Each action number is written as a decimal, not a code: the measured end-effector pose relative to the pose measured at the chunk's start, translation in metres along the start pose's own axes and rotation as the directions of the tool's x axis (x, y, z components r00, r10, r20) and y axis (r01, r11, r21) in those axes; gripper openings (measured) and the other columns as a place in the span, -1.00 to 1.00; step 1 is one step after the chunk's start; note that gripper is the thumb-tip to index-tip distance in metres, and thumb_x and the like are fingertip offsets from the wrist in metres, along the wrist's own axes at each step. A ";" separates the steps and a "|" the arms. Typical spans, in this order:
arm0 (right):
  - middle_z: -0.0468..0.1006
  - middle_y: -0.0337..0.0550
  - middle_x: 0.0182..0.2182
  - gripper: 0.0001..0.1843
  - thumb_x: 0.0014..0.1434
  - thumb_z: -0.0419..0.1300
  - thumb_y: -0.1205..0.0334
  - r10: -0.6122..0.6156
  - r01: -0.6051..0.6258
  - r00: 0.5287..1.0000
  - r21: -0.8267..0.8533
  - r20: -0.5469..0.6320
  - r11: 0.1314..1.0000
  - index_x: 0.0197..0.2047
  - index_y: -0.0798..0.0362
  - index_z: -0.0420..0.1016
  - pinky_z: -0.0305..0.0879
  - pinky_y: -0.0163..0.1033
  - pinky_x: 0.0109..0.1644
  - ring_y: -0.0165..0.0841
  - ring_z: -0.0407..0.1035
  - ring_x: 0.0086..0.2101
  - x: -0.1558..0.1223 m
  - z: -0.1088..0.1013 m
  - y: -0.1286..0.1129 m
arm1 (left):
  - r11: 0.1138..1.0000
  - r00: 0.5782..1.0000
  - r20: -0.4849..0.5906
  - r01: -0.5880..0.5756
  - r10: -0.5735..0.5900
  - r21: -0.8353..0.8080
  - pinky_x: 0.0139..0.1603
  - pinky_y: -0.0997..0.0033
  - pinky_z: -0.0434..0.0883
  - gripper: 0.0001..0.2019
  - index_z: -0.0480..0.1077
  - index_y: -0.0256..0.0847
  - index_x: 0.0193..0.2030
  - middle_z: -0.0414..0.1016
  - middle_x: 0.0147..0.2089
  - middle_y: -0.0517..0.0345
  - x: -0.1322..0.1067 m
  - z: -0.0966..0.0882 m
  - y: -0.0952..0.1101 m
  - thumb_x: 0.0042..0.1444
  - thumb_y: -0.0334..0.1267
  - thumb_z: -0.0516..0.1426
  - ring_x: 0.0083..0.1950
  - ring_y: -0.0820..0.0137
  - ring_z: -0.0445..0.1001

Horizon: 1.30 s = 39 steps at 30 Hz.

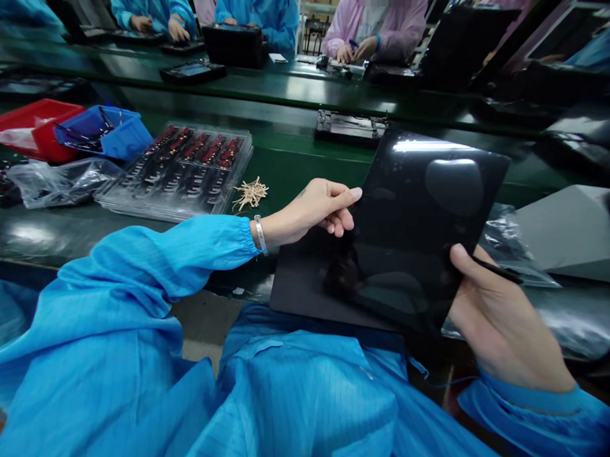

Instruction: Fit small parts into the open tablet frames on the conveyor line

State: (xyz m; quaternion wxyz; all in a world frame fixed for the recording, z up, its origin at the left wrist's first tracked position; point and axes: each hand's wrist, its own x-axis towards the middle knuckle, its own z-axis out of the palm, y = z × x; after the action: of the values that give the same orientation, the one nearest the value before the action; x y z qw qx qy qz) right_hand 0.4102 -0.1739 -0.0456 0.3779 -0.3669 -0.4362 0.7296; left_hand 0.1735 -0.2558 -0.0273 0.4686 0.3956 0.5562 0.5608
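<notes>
Bins point(126, 141) number two; right grip point(499, 315) holds one panel point(409, 235).

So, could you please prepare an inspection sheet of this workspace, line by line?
Surface: shiny green bench.
Job's things: glossy black panel, tilted, partly covering a dark flat board in view.
Clutter: red bin, blue bin, clear bag, clear tray of small parts, tan strips; grey box at right.
Hands: right hand holds the panel's right edge; left hand at its left edge, contact unclear.
Cables: thin blue cord near the right sleeve; its ends unclear.
Surroundings: people in blue and pink across the bench.
</notes>
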 end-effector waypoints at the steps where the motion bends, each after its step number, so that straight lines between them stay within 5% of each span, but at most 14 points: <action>1: 0.57 -0.26 0.22 -0.68 0.11 0.44 0.29 0.002 -0.002 1.000 -0.001 0.006 1.000 -0.05 -0.14 0.67 0.35 0.05 0.45 -0.15 0.32 0.34 0.000 0.000 -0.001 | 1.000 1.000 0.006 -0.006 0.006 0.003 -0.65 0.72 0.25 -0.57 0.25 -0.30 -0.48 0.50 -0.58 0.18 0.000 -0.001 0.000 0.40 -0.14 0.17 -0.66 0.63 0.41; 4: 0.58 -0.26 0.21 -0.79 0.17 0.41 0.26 -0.044 0.044 0.999 -0.027 0.000 0.999 -0.10 -0.13 0.67 0.31 0.05 0.48 -0.17 0.32 0.34 -0.003 0.005 -0.009 | 0.999 0.998 0.041 -0.045 0.044 0.019 -0.63 0.71 0.33 -0.60 0.28 -0.31 -0.44 0.54 -0.54 0.14 0.002 -0.004 0.003 0.42 -0.19 0.17 -0.63 0.59 0.46; 7: 0.60 -0.28 0.16 -0.91 0.24 0.37 0.29 -0.242 0.238 0.970 -0.109 -0.021 0.965 -0.19 -0.11 0.66 0.18 -0.04 0.54 -0.23 0.33 0.33 -0.006 0.016 -0.023 | 0.990 0.986 0.106 -0.136 0.131 0.045 -0.53 0.64 0.47 -0.70 0.34 -0.32 -0.36 0.60 -0.48 0.08 0.004 -0.008 0.013 0.38 -0.23 0.23 -0.54 0.48 0.57; 11: 0.65 -0.39 0.08 -0.80 0.26 0.32 0.38 -0.412 0.404 0.911 -0.161 -0.018 0.900 -0.29 -0.16 0.64 0.12 -0.06 0.56 -0.28 0.36 0.31 -0.011 0.029 -0.040 | 0.963 0.961 0.132 -0.256 0.243 0.089 -0.48 0.64 0.49 -0.74 0.34 -0.30 -0.32 0.61 -0.47 0.12 0.002 -0.011 0.037 0.32 -0.27 0.29 -0.52 0.45 0.60; 15: 0.59 -0.36 0.18 -0.80 0.30 0.27 0.35 -0.231 0.233 0.972 -0.073 0.028 0.970 -0.17 -0.19 0.66 0.24 0.09 0.51 -0.22 0.29 0.36 -0.012 0.033 -0.038 | 0.968 0.974 0.078 -0.219 0.210 0.123 -0.56 0.71 0.37 -0.65 0.33 -0.31 -0.39 0.55 -0.53 0.17 -0.004 -0.010 0.049 0.33 -0.18 0.29 -0.61 0.55 0.51; 21: 0.56 -0.33 0.23 -0.69 0.20 0.31 0.37 -0.042 0.042 0.999 -0.029 0.020 0.999 -0.04 -0.18 0.67 0.32 0.05 0.47 -0.18 0.26 0.38 -0.004 0.023 -0.022 | 0.993 0.996 0.029 -0.089 0.087 0.074 -0.60 0.71 0.30 -0.57 0.25 -0.29 -0.46 0.54 -0.55 0.10 0.003 -0.016 0.033 0.45 -0.16 0.16 -0.64 0.58 0.47; 29: 0.57 -0.28 0.21 -0.73 0.22 0.33 0.31 -0.059 0.064 0.995 -0.052 0.080 0.997 -0.02 -0.15 0.68 0.35 0.03 0.44 -0.14 0.31 0.35 -0.001 0.016 -0.015 | 0.996 0.997 0.028 -0.071 0.070 0.052 -0.60 0.67 0.30 -0.53 0.26 -0.29 -0.44 0.55 -0.55 0.06 0.006 -0.016 0.028 0.30 0.03 0.26 -0.64 0.58 0.47; 39: 0.55 -0.31 0.24 -0.66 0.19 0.28 0.42 -0.023 0.023 0.999 -0.013 0.039 1.000 -0.02 -0.12 0.67 0.35 0.00 0.45 -0.18 0.32 0.34 -0.001 0.013 -0.014 | 0.995 0.996 0.048 -0.080 0.077 0.063 -0.61 0.70 0.33 -0.60 0.25 -0.28 -0.43 0.55 -0.55 0.09 0.006 -0.016 0.026 0.44 -0.15 0.16 -0.63 0.59 0.47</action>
State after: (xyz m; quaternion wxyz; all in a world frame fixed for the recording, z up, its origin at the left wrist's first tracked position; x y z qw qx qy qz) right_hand 0.4021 -0.1748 -0.0280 0.3751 -0.3500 -0.4525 0.7294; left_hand 0.1538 -0.2525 -0.0031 0.4457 0.4447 0.5472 0.5515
